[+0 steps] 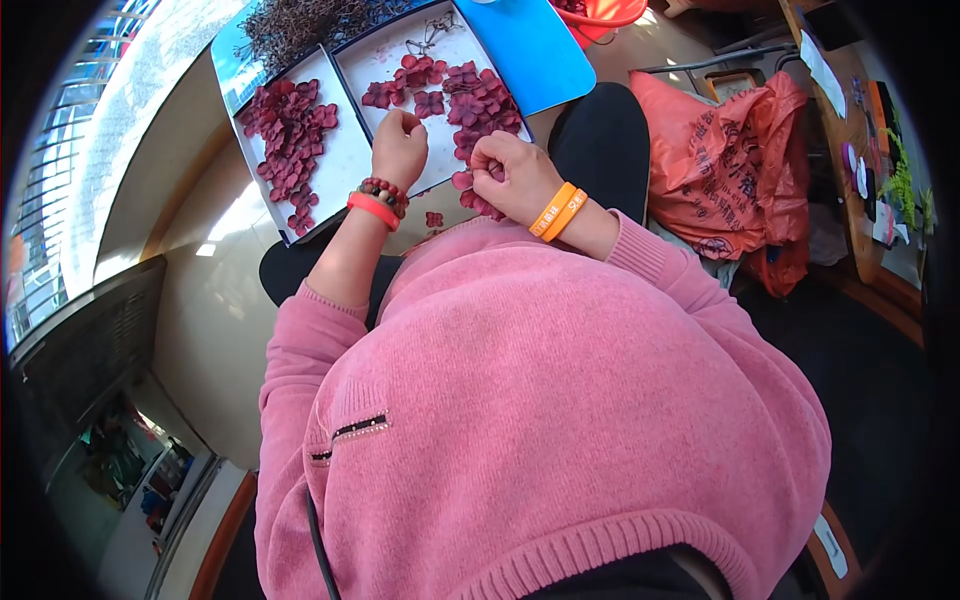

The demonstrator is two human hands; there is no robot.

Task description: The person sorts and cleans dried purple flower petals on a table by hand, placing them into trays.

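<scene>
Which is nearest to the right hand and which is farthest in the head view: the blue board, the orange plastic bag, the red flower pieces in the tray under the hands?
From the right hand:
1. Red flower pieces, touching the hand, in the right tray.
2. Blue board, beyond the tray, further up.
3. Orange plastic bag, off to the right on the floor.

Two white rectangular trays lie by my hands, one (340, 165) left of them and one (400, 55) beyond. I wear two orange rubber wristbands (556, 212) on my right wrist, and one red band (373, 210) plus one beaded bracelet (385, 191) on my left.
</scene>
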